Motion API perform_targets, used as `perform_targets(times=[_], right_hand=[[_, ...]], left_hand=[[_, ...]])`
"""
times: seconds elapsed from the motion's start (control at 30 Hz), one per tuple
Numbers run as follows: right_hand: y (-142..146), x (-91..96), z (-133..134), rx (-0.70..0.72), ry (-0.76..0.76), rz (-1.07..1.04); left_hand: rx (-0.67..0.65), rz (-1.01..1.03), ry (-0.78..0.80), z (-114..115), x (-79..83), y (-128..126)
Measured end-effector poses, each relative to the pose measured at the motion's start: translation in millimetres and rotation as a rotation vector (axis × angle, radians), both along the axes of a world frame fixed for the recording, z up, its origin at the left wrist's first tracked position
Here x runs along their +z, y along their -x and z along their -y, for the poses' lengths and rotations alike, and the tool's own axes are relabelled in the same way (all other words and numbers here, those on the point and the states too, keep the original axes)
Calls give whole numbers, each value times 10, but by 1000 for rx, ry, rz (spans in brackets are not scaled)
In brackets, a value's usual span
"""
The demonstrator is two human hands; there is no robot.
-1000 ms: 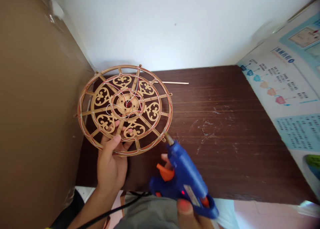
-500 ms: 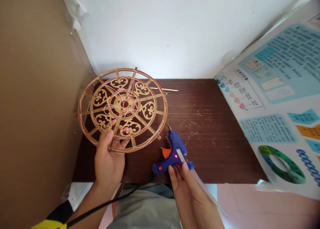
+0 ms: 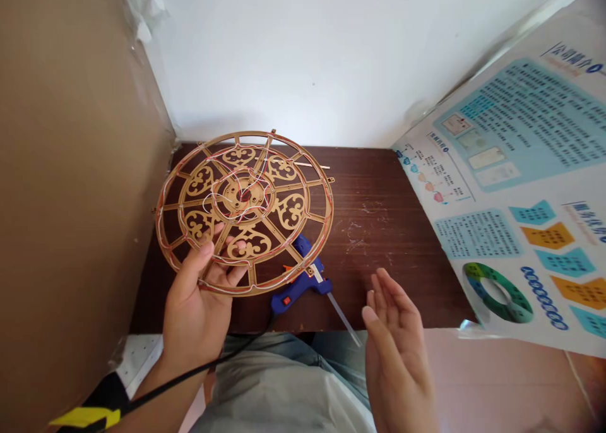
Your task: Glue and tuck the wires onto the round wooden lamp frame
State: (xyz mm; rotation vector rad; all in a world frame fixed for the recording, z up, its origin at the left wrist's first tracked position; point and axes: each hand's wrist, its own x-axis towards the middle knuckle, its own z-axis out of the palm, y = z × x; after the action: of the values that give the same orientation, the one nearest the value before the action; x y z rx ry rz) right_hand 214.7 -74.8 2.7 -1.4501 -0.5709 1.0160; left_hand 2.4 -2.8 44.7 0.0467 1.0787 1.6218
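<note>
My left hand (image 3: 201,307) grips the near-left rim of a round, gold-coloured openwork frame (image 3: 249,242), thumb on top and fingers underneath. Red and white wires run along its rings and cross at the hub. Partly hidden beneath the frame's near-right edge, a blue glue gun (image 3: 299,286) lies on the table, with a clear glue stick (image 3: 343,318) poking out of its back end toward me. My right hand (image 3: 395,338) is held to the right of the glue gun, palm turned inward, fingers stretched out and nothing in them.
The dark brown tabletop (image 3: 379,231) carries whitish scratches or strands. A thin pale strip (image 3: 312,165) lies behind the frame. A black cord (image 3: 180,382) crosses my left forearm. Brown board (image 3: 71,168) stands left, a white wall (image 3: 307,60) behind, a printed poster (image 3: 502,225) right.
My right hand has let go of the glue gun and moved right. The gun now rests on the table, partly under the frame. The frame has shifted slightly right in my left hand.
</note>
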Motion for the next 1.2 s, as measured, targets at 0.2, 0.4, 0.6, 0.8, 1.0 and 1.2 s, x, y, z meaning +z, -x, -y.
perform_targets(times=[0.2,0.4,0.6,0.8,1.0,1.2], right_hand=[[-137,199,-184,119,-233,392],[37,613,-530,504,-84,-291],[285,640,-578,437,-88,-424],[352,621,-564,356,-85,-426],[402,606,-577,312,-78,-407],[442,590,-597,248,-40,-385]], left_hand=[[-48,-43,21,18,48,-25],[-152,-136,-24,59,134,-152],[-209,-216,-115,116,128,-257],[-233,-179,-126,150,120,-248],[-211,-186,-154,143,122,-256],[-243,-207,-182,157,116,-251]])
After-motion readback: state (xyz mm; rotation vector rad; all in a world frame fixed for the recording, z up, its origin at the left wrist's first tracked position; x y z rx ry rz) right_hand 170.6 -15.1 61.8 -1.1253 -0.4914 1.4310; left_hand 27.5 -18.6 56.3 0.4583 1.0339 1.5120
